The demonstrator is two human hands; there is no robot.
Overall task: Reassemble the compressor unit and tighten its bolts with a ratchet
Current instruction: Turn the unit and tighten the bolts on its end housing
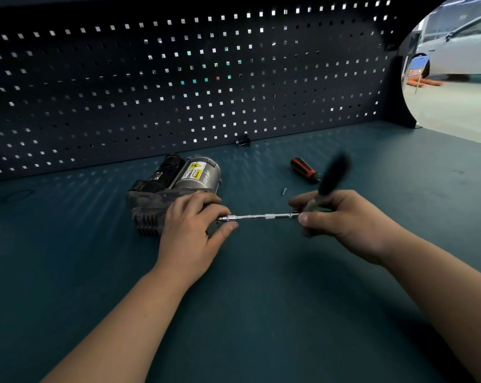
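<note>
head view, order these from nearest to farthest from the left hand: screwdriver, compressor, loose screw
1. compressor: touching, under the fingers of the left hand, which pinches the extension bar.
2. loose screw: on the mat to the right, behind the bar.
3. screwdriver: farther right and farther back, behind the right hand gripping the ratchet.

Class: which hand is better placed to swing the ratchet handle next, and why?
Right. The right hand grips the ratchet handle; the left hand pinches its socket end at the compressor.
</note>
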